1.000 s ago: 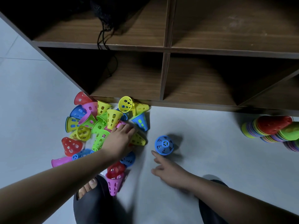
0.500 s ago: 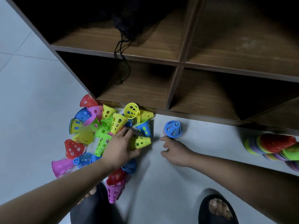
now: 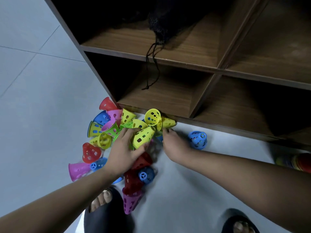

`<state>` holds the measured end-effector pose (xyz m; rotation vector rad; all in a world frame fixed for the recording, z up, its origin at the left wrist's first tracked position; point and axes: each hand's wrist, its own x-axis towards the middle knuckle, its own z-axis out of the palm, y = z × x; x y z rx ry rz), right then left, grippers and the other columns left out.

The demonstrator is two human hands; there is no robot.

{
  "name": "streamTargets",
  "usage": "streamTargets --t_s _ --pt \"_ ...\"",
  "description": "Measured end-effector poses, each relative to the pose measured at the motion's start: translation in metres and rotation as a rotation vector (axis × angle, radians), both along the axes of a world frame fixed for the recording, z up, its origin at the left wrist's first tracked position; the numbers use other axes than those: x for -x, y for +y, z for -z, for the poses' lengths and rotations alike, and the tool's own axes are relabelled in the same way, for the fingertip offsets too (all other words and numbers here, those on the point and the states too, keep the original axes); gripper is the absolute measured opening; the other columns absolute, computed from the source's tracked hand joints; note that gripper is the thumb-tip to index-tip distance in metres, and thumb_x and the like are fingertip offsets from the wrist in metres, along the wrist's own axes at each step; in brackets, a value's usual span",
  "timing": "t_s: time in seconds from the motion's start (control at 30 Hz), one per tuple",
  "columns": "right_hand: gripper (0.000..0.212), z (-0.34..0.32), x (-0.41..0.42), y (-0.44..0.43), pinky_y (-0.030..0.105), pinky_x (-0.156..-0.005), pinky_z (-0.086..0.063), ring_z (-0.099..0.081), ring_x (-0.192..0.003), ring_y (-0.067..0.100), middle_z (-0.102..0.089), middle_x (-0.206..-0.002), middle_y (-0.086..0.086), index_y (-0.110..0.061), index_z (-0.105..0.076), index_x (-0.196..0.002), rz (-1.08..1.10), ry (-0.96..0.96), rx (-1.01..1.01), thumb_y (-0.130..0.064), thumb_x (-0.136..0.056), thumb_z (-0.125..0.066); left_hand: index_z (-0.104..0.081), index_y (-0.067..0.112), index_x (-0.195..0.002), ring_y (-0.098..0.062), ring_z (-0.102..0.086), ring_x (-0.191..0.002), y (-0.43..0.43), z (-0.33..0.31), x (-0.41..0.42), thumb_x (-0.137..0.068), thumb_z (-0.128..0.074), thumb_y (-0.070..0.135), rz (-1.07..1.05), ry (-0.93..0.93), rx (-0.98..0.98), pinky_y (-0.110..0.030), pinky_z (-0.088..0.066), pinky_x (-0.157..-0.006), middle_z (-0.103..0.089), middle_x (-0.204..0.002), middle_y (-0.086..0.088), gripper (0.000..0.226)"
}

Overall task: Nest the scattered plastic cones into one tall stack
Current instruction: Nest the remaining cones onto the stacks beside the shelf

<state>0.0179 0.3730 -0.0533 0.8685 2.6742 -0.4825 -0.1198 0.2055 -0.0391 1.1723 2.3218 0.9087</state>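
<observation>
Left hand (image 3: 124,152) wraps its grip around a yellow perforated plastic cone (image 3: 143,137), thumb under the wide rim, fingers over the tapered wall, the cone tilted with its narrow end up and to the right. The right hand (image 3: 175,147) sits just beside it with its fingertips (image 3: 165,131) curled down into the pile; whether that grip has closed on anything, I cannot tell, the fingers hide it. The pile of scattered hollow plastic cones (image 3: 109,130) lies on the smooth pale tiled floor (image 3: 42,98) against the foot of the dark wood-grain cubby shelf (image 3: 210,71): yellow, green, blue, pink and red, all thin-walled, glossy, pierced with small round and square holes, tumbled on their sides. One blue perforated cone (image 3: 197,140) stands alone, narrow end up, just right of the right hand. At the far right edge, blurred, a nested stack of coloured cones (image 3: 297,163) lies on its side. A black mesh drawstring bag (image 3: 159,19) hangs over the upper shelf.
</observation>
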Motion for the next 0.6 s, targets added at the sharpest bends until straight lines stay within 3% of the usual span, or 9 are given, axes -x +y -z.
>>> streamTargets --t_s 0.13,0.2,0.27,0.4,0.47,0.6 --pt "0.025 -0.01 -0.009 0.002 0.038 -0.065 -0.045 -0.073 -0.096 0.038 -0.071 -0.104 0.012 -0.012 -0.052 -0.121 -0.12 -0.07 -0.055 -0.004 -0.098 -0.057 -0.062 0.027 -0.135 0.0 -0.056 -0.115 0.0 -0.002 0.004 -0.089 -0.075 0.064 -0.044 -0.043 -0.013 -0.014 -0.043 -0.094 -0.059 -0.128 0.013 0.06" --pt "0.014 -0.016 -0.015 0.005 0.037 -0.063 -0.042 -0.071 -0.092 0.041 -0.07 -0.099 0.014 -0.016 -0.047 -0.109 -0.116 -0.001 0.012 -0.011 -0.102 -0.058 -0.06 0.028 -0.133 -0.001 -0.058 -0.115 0.001 -0.004 0.001 -0.088 -0.078 0.06 -0.072 -0.065 -0.023 -0.021 -0.047 -0.094 -0.061 -0.128 0.014 0.058" --pt "0.018 -0.027 -0.021 0.009 0.039 -0.063 -0.043 -0.068 -0.087 0.043 -0.069 -0.094 0.015 -0.021 -0.04 -0.099 -0.078 0.112 0.063 -0.026 -0.108 -0.054 -0.059 0.029 -0.13 -0.001 -0.06 -0.108 0.002 -0.007 -0.002 -0.086 -0.077 0.061 -0.089 -0.091 -0.038 -0.025 -0.05 -0.091 -0.064 -0.124 0.016 0.057" --pt "0.022 -0.054 -0.043 0.021 0.045 -0.063 -0.051 -0.061 -0.077 0.041 -0.063 -0.076 0.008 -0.02 -0.045 -0.096 0.056 0.34 0.137 -0.038 -0.109 -0.047 -0.056 0.032 -0.12 -0.007 -0.066 -0.088 0.01 -0.02 -0.014 -0.089 -0.08 0.051 -0.091 -0.169 -0.081 -0.022 -0.051 -0.075 -0.07 -0.104 0.019 0.043" --pt "0.02 -0.066 -0.058 0.028 0.046 -0.065 -0.052 -0.061 -0.073 0.036 -0.062 -0.07 0.004 -0.023 -0.046 -0.093 0.152 0.411 0.197 -0.036 -0.108 -0.048 -0.054 0.03 -0.115 -0.001 -0.066 -0.083 0.018 -0.027 -0.022 -0.092 -0.081 0.039 -0.089 -0.187 -0.106 -0.012 -0.045 -0.068 -0.07 -0.096 0.025 0.038" --pt "0.026 -0.089 -0.091 0.043 0.035 -0.06 -0.045 -0.051 -0.058 0.016 -0.06 -0.065 0.003 -0.019 -0.053 -0.083 0.399 0.497 0.405 -0.024 -0.108 -0.05 -0.05 0.026 -0.114 0.007 -0.058 -0.062 0.036 -0.038 -0.037 -0.095 -0.081 0.029 -0.02 -0.211 -0.144 -0.01 -0.039 -0.058 -0.064 -0.076 0.032 0.036"
